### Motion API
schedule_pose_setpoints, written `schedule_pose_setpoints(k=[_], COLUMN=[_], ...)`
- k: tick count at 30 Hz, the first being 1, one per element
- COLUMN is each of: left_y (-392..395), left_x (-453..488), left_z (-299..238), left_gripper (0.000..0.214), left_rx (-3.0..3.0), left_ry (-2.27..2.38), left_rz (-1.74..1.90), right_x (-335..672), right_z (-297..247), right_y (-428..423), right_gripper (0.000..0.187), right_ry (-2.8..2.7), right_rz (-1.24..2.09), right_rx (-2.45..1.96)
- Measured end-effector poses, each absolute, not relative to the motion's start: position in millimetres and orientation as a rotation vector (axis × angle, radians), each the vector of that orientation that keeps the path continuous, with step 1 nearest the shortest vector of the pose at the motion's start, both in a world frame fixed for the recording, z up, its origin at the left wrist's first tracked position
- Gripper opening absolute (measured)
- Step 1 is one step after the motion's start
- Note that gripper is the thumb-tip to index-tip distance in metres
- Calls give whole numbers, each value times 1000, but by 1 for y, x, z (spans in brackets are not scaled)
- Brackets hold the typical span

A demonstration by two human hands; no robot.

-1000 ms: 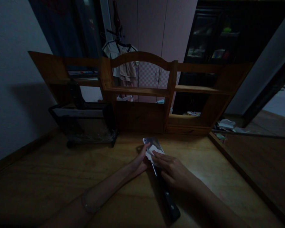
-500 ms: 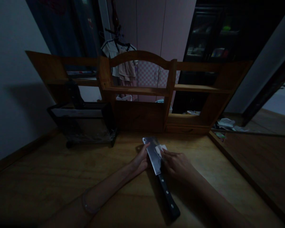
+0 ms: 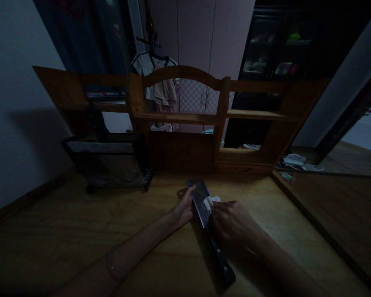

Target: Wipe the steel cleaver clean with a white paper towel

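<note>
A cleaver [image 3: 199,197] with a broad metal blade and a black riveted handle is tilted above the wooden tabletop, its handle toward me. My left hand [image 3: 185,206] grips the blade from the left, thumb on the face and the other fingers underneath. Pinched in my right hand [image 3: 231,218] is a white tissue [image 3: 209,202], pressed against the blade's face around its middle. The fingertips of the left hand are hidden beneath the blade.
A black-framed knife holder [image 3: 111,165] with a dark-handled knife [image 3: 97,122] in it stands at the left. Behind is a wooden shelf unit [image 3: 177,119] along the back of the tabletop [image 3: 136,231]. A raised wooden edge [image 3: 315,222] runs along the right.
My right hand and the tissue have slid a little down the blade toward the handle. The left hand and the cleaver stay nearly in place.
</note>
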State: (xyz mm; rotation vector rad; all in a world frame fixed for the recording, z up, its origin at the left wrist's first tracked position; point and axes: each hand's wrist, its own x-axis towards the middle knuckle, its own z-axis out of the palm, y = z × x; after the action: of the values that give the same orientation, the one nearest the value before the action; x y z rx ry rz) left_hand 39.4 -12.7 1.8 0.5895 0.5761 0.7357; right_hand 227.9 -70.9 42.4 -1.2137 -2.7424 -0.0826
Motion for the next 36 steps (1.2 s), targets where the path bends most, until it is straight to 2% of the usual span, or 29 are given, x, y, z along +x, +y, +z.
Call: schedule_pose_setpoints(k=[4, 10, 15, 19, 22, 27, 33, 36], left_y=[-13, -17, -15, -14, -15, -16, -12, -10], left_x=[40, 40, 38, 40, 43, 46, 47, 45], left_z=[4, 12, 6, 5, 9, 10, 3, 1], left_gripper=[56, 51, 45, 44, 40, 35, 33, 35], left_rx=[583, 543, 518, 451, 391, 360, 391, 390], left_ry=[539, 618, 537, 553, 595, 617, 612, 651], left_rz=[729, 733, 768, 872, 947, 972, 901, 869], right_x=[225, 219, 223, 231, 232, 229, 221, 219], right_z=[48, 57, 57, 56, 53, 49, 54, 58], right_y=[-78, -82, -78, -72, -69, -69, -74, -77], right_gripper=[29, 60, 51, 36, 32, 41, 57, 58], right_ry=[-2699, -2677, -2677, -2647, -2584, -2589, -2635, -2642], right_rz=[70, 283, 239, 74, -33, 3, 239, 341], right_rx=[-1068, -859, -925, -1166, -1319, -1166, -904, -866])
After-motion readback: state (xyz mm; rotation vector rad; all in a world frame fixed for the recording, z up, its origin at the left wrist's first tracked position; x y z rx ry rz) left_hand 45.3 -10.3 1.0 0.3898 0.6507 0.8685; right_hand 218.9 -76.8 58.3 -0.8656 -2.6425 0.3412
